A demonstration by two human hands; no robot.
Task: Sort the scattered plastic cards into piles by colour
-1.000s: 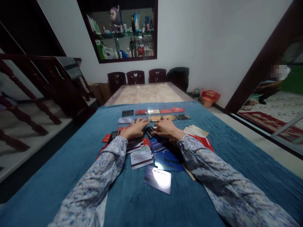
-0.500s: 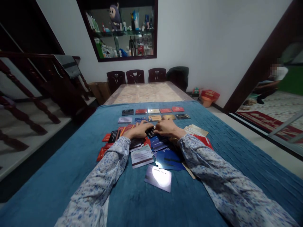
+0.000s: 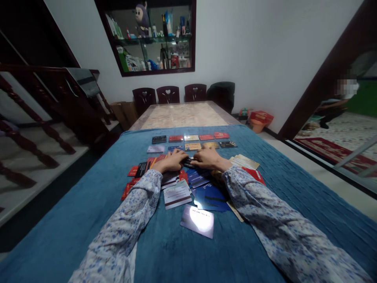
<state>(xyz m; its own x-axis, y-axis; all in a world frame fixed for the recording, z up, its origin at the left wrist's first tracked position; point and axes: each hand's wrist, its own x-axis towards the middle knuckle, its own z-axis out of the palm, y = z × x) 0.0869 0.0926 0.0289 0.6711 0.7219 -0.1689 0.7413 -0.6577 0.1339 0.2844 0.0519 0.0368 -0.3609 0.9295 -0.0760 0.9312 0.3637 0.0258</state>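
A black card (image 3: 187,162), perhaps with others under it, is between my two hands above the pile. My left hand (image 3: 172,160) grips its left end with curled fingers. On the other end are the closed fingers of my right hand (image 3: 207,158). Below my hands lie loose blue cards (image 3: 210,196), a white card (image 3: 177,195) with a dark stripe and red cards (image 3: 126,191). A shiny lilac card (image 3: 197,221) lies apart, nearest to me. Beyond my hands, cards are laid out in two rows, among them a yellow card (image 3: 192,147) and a red card (image 3: 221,135).
A blue cloth (image 3: 123,236) covers the near part of the table (image 3: 179,114). Beige cards (image 3: 245,161) fan out beside my right sleeve. Several dark chairs (image 3: 167,94) stand at the far end. A person (image 3: 334,105) sits beyond the doorway on the right.
The black card has tilted from slanting up to lying nearly level between my hands. My left fingers have drawn in slightly; both hands stay in about the same place.
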